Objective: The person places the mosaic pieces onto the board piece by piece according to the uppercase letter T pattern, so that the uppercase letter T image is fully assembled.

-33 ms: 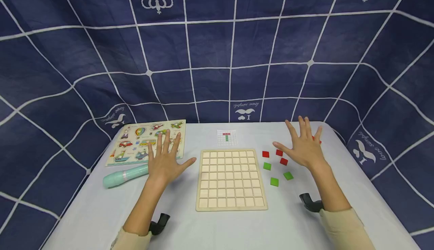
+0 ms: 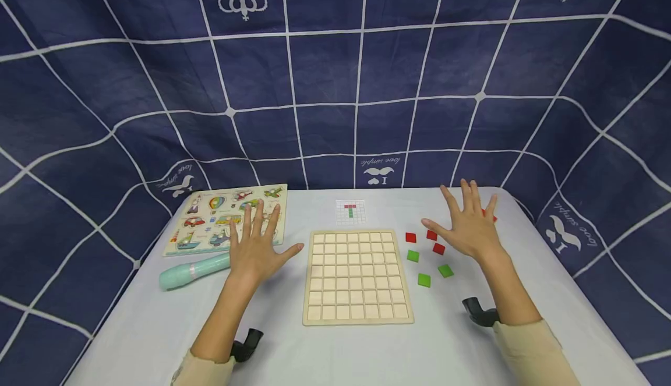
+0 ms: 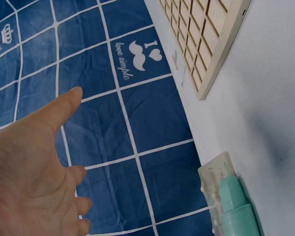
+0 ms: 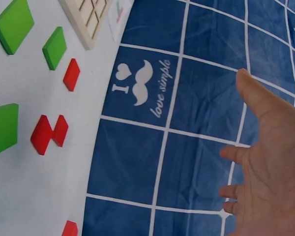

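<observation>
My left hand (image 2: 255,255) is held above the table with its fingers spread and nothing in it, near a mint-green tube-shaped object (image 2: 191,271) and a picture puzzle board (image 2: 225,246). A wooden grid board (image 2: 359,322) lies flat between my hands, its squares bare. My right hand (image 2: 472,230), fingers also spread, hovers beyond the loose tiles and holds nothing. Three green tiles (image 2: 424,280) and several red tiles (image 2: 438,248) lie to the right of the grid board. One red tile (image 2: 490,216) is partly hidden behind my right hand.
A small card (image 2: 350,213) with a red and green T on a grid lies behind the board. White cloth (image 2: 362,354) covers the table. A dark blue checked curtain (image 2: 325,130) rises at the back and both sides. Black curved pieces (image 2: 479,313) sit at my wrists.
</observation>
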`<state>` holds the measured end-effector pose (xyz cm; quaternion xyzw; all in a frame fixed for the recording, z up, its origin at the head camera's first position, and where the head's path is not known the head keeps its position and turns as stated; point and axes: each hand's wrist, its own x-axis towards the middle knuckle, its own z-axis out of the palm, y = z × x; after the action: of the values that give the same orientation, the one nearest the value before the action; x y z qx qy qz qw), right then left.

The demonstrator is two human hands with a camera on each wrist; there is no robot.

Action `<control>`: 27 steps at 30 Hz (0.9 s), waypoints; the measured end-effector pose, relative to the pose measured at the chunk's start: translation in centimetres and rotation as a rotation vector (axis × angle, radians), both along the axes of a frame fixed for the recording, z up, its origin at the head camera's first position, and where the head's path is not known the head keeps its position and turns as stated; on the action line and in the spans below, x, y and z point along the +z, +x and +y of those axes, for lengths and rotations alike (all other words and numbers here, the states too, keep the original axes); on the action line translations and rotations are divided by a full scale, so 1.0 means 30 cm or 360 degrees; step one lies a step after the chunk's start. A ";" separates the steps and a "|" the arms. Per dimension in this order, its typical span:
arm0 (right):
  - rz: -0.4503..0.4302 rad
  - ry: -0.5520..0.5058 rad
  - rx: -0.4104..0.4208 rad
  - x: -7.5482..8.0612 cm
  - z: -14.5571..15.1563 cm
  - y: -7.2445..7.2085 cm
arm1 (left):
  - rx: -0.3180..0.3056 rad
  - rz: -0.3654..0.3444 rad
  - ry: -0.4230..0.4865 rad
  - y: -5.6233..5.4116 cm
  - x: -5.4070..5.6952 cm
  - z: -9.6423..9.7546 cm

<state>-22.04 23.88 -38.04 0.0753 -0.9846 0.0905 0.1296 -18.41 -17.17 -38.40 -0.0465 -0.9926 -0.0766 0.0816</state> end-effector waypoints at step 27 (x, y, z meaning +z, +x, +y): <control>0.0718 -0.0761 -0.0027 -0.153 0.018 0.041 | -0.0150 0.0405 0.0704 0.070 -0.134 0.050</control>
<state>-20.82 24.43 -42.64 0.0528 -0.8825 0.2990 0.3591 -16.32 -15.67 -42.43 -0.0830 -0.9303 -0.2889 0.2102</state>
